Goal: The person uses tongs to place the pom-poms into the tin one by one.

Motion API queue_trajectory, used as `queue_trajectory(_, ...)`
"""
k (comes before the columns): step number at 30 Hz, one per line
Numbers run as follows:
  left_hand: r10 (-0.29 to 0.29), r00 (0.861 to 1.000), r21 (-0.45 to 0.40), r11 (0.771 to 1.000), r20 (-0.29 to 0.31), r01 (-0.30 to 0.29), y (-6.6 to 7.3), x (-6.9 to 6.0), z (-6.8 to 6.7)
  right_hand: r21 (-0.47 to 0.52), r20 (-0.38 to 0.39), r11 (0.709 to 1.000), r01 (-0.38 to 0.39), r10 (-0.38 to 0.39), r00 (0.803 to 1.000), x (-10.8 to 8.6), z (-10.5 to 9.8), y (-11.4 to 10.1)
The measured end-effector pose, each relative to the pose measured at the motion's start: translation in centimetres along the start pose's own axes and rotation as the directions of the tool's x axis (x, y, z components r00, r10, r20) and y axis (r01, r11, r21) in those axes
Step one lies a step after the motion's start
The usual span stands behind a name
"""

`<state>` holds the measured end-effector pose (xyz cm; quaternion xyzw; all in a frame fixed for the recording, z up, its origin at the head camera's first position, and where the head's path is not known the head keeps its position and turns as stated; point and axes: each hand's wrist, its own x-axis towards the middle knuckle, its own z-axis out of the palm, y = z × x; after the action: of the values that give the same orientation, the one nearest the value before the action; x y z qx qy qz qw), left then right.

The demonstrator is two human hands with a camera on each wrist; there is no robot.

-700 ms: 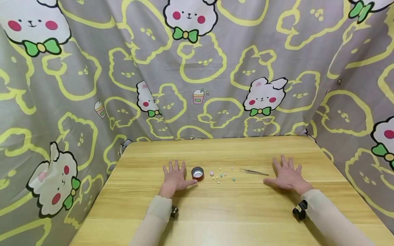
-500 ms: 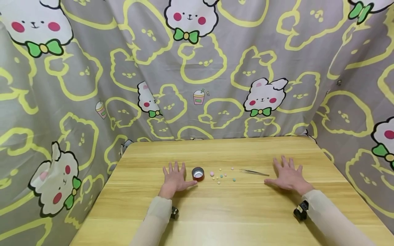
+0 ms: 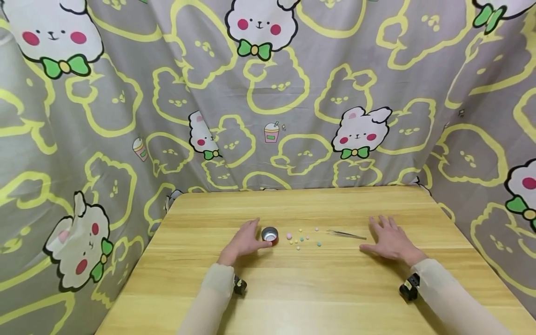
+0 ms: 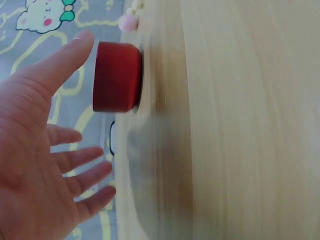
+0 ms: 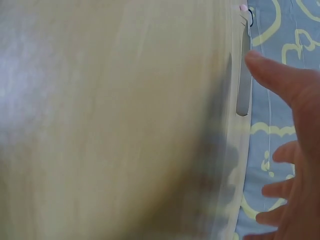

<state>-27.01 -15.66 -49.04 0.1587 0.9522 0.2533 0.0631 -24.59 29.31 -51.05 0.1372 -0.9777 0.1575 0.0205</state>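
Left grip [image 3: 244, 239] spread beside a red cup [image 3: 270, 236], right grip [image 3: 391, 241] spread near tweezers [image 3: 347, 234]; small beads [image 3: 289, 236] lie between cup and tweezers on the surface [image 3: 314, 284]

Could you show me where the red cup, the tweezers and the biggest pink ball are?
Red cup [image 4: 117, 77]: left wrist view, on its outer side wall.
Tweezers [image 5: 243, 85]: right wrist view, on the broad, flat handle part.
Biggest pink ball [image 3: 289, 236]: head view, on the middle of its visible surface.
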Motion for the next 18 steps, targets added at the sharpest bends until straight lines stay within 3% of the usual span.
queue_trajectory(6, 0.066, 0.997, -0.151, 0.987, 0.043, -0.058, 0.2, 0.8, 0.6, 0.029, -0.006, 0.996, 0.086, -0.086, 0.996, 0.3, -0.1, 0.0)
queue_trajectory(9, 0.098, 0.994, -0.177, 0.98, 0.039, -0.089, 0.1, 1.0, 0.9, 0.062, 0.0, 0.992, 0.109, -0.109, 0.994, 0.4, -0.2, -0.2)
queue_trajectory(18, 0.122, 0.992, -0.227, 0.967, 0.019, -0.115, -0.1, 1.6, 1.3, 0.107, -0.029, 0.976, 0.188, -0.185, 0.982, 1.1, 0.0, -0.4)
